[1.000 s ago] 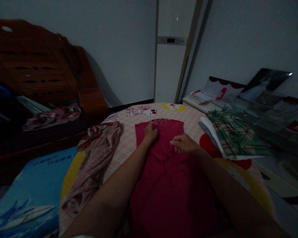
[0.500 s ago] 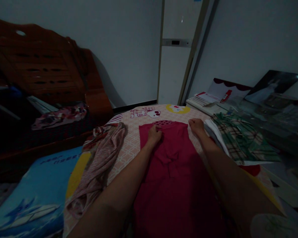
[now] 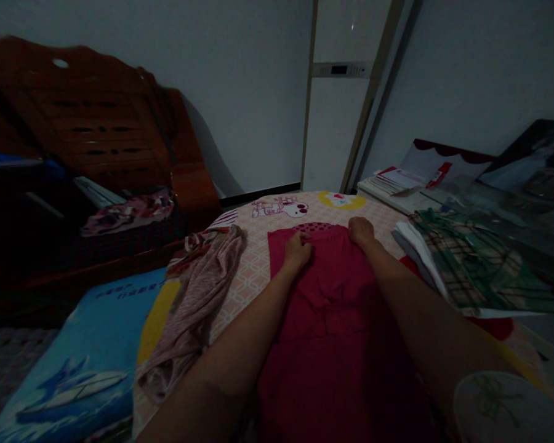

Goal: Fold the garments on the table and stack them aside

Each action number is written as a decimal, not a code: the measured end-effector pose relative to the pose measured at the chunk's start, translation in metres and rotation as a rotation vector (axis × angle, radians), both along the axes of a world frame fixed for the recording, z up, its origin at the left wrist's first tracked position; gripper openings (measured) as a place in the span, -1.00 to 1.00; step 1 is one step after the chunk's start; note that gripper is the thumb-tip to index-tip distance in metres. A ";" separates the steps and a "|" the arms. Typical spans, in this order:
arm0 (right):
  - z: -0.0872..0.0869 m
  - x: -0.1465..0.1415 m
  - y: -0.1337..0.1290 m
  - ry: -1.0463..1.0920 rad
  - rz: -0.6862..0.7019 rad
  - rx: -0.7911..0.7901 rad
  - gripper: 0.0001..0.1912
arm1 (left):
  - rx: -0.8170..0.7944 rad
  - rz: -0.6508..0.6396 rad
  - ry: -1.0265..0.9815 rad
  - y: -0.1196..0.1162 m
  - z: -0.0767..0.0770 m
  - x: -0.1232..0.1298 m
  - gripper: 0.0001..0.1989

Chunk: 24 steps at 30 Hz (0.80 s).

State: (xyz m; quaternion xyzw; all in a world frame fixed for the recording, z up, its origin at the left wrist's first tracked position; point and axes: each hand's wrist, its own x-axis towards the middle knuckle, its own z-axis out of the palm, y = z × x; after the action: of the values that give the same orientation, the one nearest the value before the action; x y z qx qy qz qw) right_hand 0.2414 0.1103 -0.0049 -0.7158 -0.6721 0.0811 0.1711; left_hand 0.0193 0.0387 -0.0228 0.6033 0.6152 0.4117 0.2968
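A dark pink dress point(image 3: 325, 314) lies lengthwise in front of me, with a seam across its middle and creased fabric above it. My left hand point(image 3: 298, 249) is at its upper part, left of centre, fingers pinched on the cloth near the top edge. At the upper right corner, my right hand point(image 3: 362, 232) is closed on the edge of the dress. A dotted patch point(image 3: 313, 227) shows just beyond the top edge. The lower end of the dress falls in dark shadow between my forearms.
A patterned cloth point(image 3: 249, 277) covers the rounded table. Crumpled brownish clothing point(image 3: 207, 295) lies left, above a blue printed bag point(image 3: 96, 344). Folded green plaid clothing point(image 3: 466, 264) rests at right. Beyond stand a wooden bench point(image 3: 106, 129) and a tall white appliance point(image 3: 335, 129).
My right hand has shifted slightly left, over the upper right corner of the dress. My left hand keeps its place on the cloth. The whole view has turned a little left.
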 end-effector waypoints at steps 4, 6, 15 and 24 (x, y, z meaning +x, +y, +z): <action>0.005 0.023 -0.004 0.295 -0.234 0.029 -0.79 | -0.012 0.007 -0.027 0.003 -0.002 0.001 -0.72; 0.006 0.033 -0.011 0.338 -0.252 0.001 -0.78 | -0.011 0.010 -0.028 0.003 -0.003 0.001 -0.71; 0.009 0.026 -0.026 0.153 -0.163 -0.100 -0.90 | -0.001 0.002 -0.078 0.000 -0.003 -0.001 -0.70; -0.005 0.007 -0.032 -0.118 -0.222 0.105 -0.75 | 0.014 0.037 -0.002 -0.003 0.002 -0.002 -0.76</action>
State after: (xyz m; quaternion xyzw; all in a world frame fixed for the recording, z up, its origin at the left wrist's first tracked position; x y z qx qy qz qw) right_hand 0.2479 0.0781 -0.0099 -0.7795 -0.6008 -0.0157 0.1763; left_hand 0.0172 0.0361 -0.0213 0.5933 0.6232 0.4220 0.2855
